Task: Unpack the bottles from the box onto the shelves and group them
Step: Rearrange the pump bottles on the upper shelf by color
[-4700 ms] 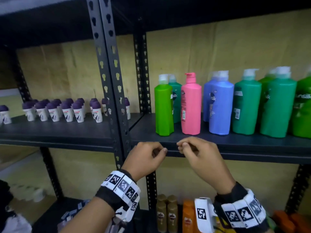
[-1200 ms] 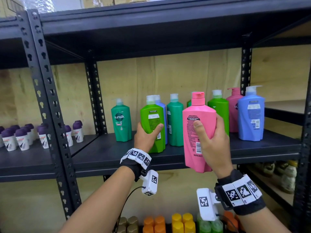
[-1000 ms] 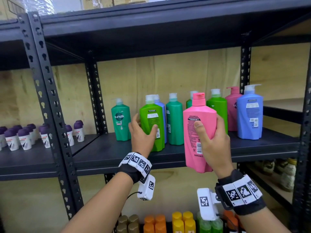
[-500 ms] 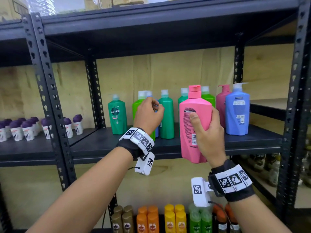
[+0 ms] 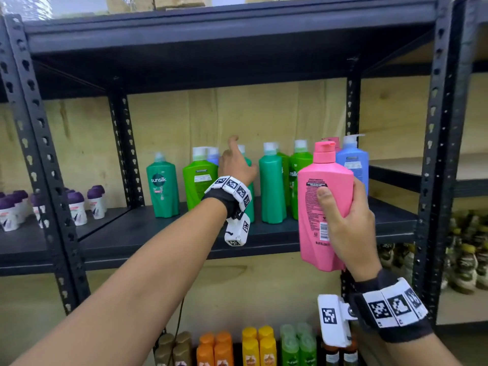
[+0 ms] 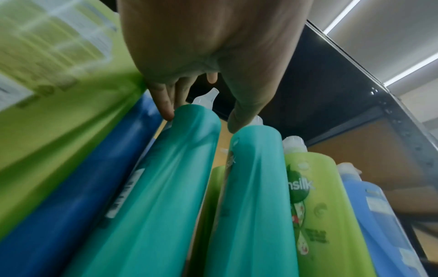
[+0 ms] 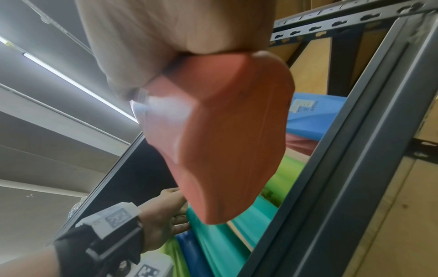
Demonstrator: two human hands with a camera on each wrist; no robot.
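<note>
My right hand (image 5: 340, 199) grips a pink pump bottle (image 5: 314, 220) upright in front of the middle shelf (image 5: 158, 233), its label facing me. The right wrist view shows the pink bottle (image 7: 220, 131) from below. My left hand (image 5: 237, 159) reaches in among the standing bottles, fingers straight. In the left wrist view the left hand (image 6: 201, 120) straddles the shoulder of a teal bottle (image 6: 170, 187), fingertips (image 6: 167, 110) touching its left side. A second teal bottle (image 5: 272, 188), a light green bottle (image 5: 200, 180) and a blue bottle (image 5: 353, 165) stand around it.
A dark green bottle (image 5: 162, 188) stands alone at the row's left, bare shelf in front of it. Purple-capped roll-ons (image 5: 79, 207) fill the left bay. Steel posts (image 5: 45, 180) frame the bays. Small orange, yellow and green bottles (image 5: 250, 347) stand below.
My left hand has left the light green bottle and moved right and deeper to the teal bottle. The right hand keeps hold of the pink bottle, hardly moved.
</note>
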